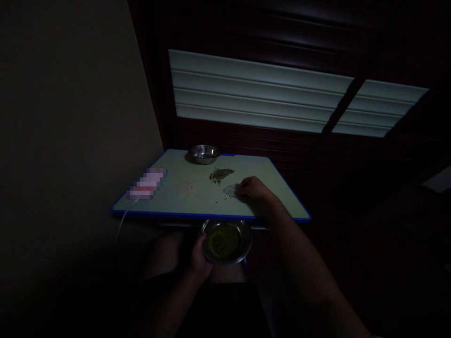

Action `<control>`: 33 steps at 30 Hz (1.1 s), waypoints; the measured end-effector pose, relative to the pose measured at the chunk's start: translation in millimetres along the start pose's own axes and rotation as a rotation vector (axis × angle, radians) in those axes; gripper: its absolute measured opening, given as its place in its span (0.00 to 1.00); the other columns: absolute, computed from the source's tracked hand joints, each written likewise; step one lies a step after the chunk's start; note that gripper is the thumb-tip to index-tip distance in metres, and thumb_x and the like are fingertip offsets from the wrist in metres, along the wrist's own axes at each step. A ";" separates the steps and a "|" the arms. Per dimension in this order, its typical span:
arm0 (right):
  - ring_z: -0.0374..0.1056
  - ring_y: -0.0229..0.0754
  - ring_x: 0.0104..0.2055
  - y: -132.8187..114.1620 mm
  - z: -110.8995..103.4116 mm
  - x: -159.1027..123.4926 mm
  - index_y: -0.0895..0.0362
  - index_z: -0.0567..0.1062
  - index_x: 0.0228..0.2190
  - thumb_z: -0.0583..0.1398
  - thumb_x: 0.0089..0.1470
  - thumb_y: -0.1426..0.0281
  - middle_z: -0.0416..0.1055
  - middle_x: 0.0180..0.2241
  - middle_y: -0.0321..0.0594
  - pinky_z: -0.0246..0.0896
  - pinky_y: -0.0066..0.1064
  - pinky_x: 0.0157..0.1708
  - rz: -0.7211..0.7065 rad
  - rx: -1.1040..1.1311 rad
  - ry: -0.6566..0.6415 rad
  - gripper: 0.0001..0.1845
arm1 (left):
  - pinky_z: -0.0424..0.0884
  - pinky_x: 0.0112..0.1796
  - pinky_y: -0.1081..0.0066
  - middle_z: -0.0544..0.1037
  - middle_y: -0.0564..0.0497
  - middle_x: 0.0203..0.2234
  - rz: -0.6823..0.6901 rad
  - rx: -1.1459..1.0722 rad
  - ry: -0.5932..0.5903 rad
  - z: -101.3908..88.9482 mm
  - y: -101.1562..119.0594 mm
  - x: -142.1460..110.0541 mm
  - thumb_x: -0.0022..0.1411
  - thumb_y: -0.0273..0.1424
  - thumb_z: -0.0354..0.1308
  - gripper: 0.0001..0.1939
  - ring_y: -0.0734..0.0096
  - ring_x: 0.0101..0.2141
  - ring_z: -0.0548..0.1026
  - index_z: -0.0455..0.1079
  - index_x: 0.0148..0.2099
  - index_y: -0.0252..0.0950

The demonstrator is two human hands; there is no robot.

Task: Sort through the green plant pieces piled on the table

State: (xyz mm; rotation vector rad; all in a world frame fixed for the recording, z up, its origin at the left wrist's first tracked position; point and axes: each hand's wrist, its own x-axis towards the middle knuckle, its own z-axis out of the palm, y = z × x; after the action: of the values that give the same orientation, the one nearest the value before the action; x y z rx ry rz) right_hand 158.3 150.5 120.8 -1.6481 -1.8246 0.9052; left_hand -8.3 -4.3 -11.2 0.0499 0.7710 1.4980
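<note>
My left hand (201,257) grips the left rim of a metal bowl (245,251), held over my lap just below the table's front edge. Small green grains or beans (221,241) lie inside that bowl. Above the table top, my right hand (252,188) is closed on a thin, clear, flat piece (230,190) that looks like plastic; its exact kind is too dim to tell. Just beyond it is a loose pile of greenish-brown grains (221,175). A few stray grains lie near the clear piece.
A second metal bowl (204,155) stands at the back of the pale, blue-edged table (176,202). On the left lies a blurred-out phone-like object (147,184) with a white cable (123,218) hanging over the edge. A wall rises at left, and slatted panels (253,91) stand behind.
</note>
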 end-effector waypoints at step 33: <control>0.62 0.33 0.24 -22.4 17.3 -23.3 0.60 0.75 0.25 0.65 0.35 0.70 0.71 0.22 0.34 0.56 0.26 0.27 -0.250 0.038 -0.545 0.10 | 0.69 0.49 0.59 0.81 0.46 0.37 0.147 -0.019 0.058 -0.3 -10.5 3.5 0.56 0.35 0.57 0.15 0.57 0.45 0.76 0.75 0.43 0.36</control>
State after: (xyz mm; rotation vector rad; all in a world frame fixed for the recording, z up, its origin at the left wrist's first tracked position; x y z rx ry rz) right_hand 133.8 124.2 128.1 -1.1804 -2.2831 1.3540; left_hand 0.2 -2.6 -18.1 0.0494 0.8142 1.6517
